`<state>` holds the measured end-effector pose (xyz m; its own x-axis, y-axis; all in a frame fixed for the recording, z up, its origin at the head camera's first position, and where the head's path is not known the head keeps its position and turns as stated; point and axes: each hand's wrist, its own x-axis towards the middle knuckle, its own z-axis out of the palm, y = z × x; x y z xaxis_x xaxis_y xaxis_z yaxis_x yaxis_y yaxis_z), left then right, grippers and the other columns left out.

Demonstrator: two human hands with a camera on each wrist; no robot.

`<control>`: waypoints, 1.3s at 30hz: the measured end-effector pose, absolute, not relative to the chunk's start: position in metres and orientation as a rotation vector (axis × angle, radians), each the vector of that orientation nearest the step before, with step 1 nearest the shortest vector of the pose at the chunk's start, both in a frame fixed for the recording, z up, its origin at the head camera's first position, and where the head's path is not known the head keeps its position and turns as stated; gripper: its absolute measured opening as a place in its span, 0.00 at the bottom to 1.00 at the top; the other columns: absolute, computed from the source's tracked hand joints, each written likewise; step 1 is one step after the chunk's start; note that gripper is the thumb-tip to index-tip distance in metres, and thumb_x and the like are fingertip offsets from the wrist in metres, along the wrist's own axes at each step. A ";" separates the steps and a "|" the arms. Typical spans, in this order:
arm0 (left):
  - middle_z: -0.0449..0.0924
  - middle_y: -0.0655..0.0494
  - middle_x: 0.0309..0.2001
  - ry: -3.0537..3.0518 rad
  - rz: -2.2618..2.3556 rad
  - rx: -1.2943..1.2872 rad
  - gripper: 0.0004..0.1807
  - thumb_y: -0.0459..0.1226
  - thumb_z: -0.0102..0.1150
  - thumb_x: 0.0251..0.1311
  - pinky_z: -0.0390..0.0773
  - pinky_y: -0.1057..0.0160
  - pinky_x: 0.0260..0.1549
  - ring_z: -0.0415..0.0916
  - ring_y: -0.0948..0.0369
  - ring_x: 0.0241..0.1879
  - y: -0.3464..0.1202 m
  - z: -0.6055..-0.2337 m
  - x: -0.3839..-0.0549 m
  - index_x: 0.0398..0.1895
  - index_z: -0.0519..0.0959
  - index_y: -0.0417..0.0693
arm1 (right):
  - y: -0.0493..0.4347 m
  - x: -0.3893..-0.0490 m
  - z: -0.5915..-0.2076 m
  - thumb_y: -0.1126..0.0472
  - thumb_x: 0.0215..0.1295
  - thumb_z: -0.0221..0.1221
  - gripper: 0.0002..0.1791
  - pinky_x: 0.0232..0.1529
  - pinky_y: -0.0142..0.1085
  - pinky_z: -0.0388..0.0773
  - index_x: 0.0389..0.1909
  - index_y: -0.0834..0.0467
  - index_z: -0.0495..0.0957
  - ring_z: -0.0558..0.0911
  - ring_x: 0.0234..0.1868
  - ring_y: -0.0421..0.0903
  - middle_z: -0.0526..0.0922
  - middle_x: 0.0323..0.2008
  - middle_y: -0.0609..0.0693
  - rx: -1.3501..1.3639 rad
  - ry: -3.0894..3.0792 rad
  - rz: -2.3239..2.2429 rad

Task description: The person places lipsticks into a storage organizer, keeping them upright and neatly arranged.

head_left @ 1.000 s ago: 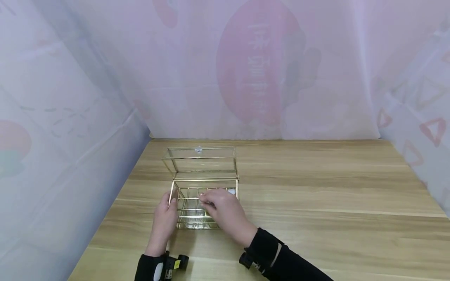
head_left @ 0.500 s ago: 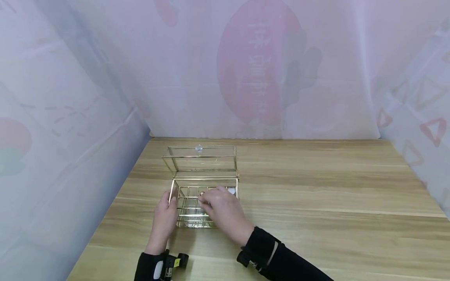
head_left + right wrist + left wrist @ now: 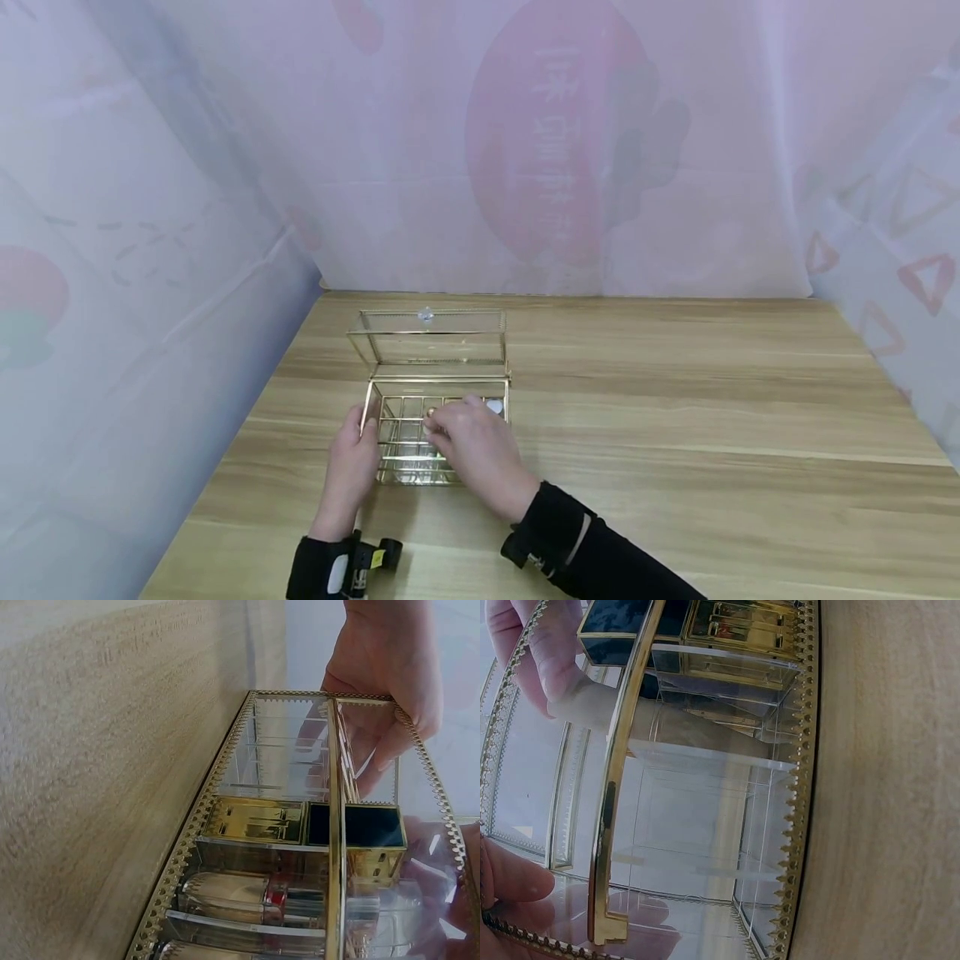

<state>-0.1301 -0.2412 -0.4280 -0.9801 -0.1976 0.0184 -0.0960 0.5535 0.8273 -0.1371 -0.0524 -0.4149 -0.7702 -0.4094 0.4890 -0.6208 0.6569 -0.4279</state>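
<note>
A gold-framed glass box [image 3: 405, 460] with a gold grid of compartments stands on the table, its glass lid [image 3: 442, 347] tipped back. My left hand [image 3: 352, 458] grips its left wall, the thumb at the rim. My right hand [image 3: 483, 450] is over the grid with thumb and forefinger pinched together by the top of a square black-and-gold lipstick [image 3: 356, 825], which stands upright in a compartment; their contact is partly hidden. Beside it, in the right wrist view, stands a tan tube [image 3: 225, 889] with a clear casing.
The wooden table [image 3: 675, 417] spreads to the right of the box. Pale printed cloth walls [image 3: 390, 167] rise at the back and both sides. A clear knob [image 3: 425, 315] is fixed to the raised lid.
My right wrist has shifted slightly left, its fingertips staying by the same part of the grid. My left hand keeps its hold on the box.
</note>
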 end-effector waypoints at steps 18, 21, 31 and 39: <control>0.65 0.33 0.64 -2.670 -1.454 0.258 0.20 0.34 0.37 0.72 0.62 0.36 0.59 0.60 0.42 0.62 -0.236 -0.432 -0.132 0.63 0.65 0.38 | -0.043 -0.138 -0.418 0.55 0.59 0.63 0.12 0.35 0.29 0.80 0.44 0.49 0.85 0.76 0.38 0.39 0.87 0.43 0.43 0.900 -2.515 0.724; 0.65 0.33 0.65 -2.676 -1.456 0.257 0.20 0.34 0.36 0.72 0.60 0.37 0.61 0.60 0.42 0.62 -0.236 -0.432 -0.132 0.64 0.64 0.38 | -0.043 -0.138 -0.417 0.54 0.59 0.63 0.13 0.37 0.30 0.80 0.45 0.49 0.85 0.76 0.39 0.39 0.87 0.43 0.44 0.900 -2.516 0.725; 0.65 0.32 0.64 -2.674 -1.460 0.268 0.20 0.33 0.37 0.71 0.62 0.36 0.60 0.60 0.41 0.61 -0.232 -0.430 -0.131 0.63 0.65 0.37 | -0.022 -0.139 -0.417 0.71 0.53 0.63 0.11 0.47 0.38 0.81 0.38 0.59 0.84 0.77 0.43 0.42 0.84 0.39 0.50 0.764 -2.222 1.187; 0.67 0.30 0.62 -2.653 -1.434 0.256 0.18 0.32 0.37 0.71 0.64 0.35 0.57 0.62 0.40 0.60 -0.233 -0.432 -0.130 0.60 0.67 0.36 | 0.007 -0.143 -0.422 0.65 0.56 0.62 0.15 0.30 0.40 0.76 0.42 0.64 0.70 0.72 0.29 0.49 0.74 0.30 0.56 0.355 -2.392 1.426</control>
